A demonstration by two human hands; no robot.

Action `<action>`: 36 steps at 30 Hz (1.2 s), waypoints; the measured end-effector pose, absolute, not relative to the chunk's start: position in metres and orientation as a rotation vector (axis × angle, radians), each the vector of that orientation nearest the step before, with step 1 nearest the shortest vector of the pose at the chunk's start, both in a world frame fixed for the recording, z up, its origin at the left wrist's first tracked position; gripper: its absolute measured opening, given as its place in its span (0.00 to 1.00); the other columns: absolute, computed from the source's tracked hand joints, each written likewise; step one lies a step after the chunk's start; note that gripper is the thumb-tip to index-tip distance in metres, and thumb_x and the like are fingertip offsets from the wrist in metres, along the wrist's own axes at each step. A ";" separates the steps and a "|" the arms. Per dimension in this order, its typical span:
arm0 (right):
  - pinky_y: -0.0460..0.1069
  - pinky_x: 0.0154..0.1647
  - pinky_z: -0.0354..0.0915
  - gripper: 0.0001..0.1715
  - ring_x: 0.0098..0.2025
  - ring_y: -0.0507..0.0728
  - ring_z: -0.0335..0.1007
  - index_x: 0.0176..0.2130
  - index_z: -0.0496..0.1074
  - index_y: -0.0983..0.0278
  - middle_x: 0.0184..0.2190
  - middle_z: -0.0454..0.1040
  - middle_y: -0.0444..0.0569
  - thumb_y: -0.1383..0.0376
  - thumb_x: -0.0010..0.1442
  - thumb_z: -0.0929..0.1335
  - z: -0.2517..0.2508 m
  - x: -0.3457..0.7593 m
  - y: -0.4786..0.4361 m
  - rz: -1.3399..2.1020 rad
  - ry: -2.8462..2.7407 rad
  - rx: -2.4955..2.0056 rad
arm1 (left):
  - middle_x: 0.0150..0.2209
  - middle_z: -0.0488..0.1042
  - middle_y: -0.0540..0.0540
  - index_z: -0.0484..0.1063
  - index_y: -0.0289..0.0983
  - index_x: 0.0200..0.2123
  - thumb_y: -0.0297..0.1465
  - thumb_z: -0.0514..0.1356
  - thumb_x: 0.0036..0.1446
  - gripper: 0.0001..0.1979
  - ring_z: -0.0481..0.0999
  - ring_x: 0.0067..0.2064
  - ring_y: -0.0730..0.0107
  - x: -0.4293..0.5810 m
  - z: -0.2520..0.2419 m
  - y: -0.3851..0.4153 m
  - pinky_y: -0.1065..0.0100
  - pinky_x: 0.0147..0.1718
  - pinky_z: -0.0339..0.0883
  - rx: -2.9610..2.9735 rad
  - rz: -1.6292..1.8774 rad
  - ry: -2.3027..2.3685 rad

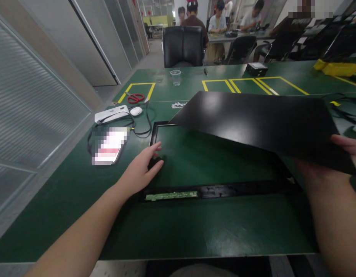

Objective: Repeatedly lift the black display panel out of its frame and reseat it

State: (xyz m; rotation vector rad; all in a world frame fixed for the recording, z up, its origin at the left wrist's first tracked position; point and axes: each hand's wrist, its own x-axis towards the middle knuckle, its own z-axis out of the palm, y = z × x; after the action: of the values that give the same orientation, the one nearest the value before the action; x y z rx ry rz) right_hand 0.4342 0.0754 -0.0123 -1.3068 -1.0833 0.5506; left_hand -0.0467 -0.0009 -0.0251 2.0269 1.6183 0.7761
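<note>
A thin glossy black panel (253,119) is held tilted above the table by my right hand (336,161), whose fingers and thumb grip its right end. Beneath it lies a black rectangular frame (238,189), partly covered from view by the panel. A narrow green circuit board (171,196) sits in the left part of the frame's near bar. My left hand (146,163) is at the frame's left side, with fingers and thumb apart and nothing between them. Whether its fingers touch the frame I cannot tell.
On the green table (224,231) at left are a phone (111,146), a white device (112,114) with black cords, a white mouse-like piece (136,111) and red scissors (135,98). Farther back stand a plastic cup (176,77) and a black box (256,69). People sit beyond.
</note>
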 end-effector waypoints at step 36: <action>0.50 0.29 0.74 0.17 0.35 0.55 0.75 0.32 0.63 0.58 0.36 0.73 0.44 0.75 0.41 0.65 -0.044 0.485 0.117 0.687 -0.095 -1.292 | 0.63 0.79 0.32 0.82 0.39 0.59 0.38 0.56 0.71 0.21 0.78 0.63 0.39 -0.049 -0.030 0.002 0.37 0.62 0.70 2.427 0.407 1.539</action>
State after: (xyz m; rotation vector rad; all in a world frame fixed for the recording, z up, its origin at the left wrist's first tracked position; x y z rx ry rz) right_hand 0.4853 0.1167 -0.0445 -1.2917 -0.0952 0.6867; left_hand -0.0488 0.0021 -0.0299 2.4268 1.5388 0.4072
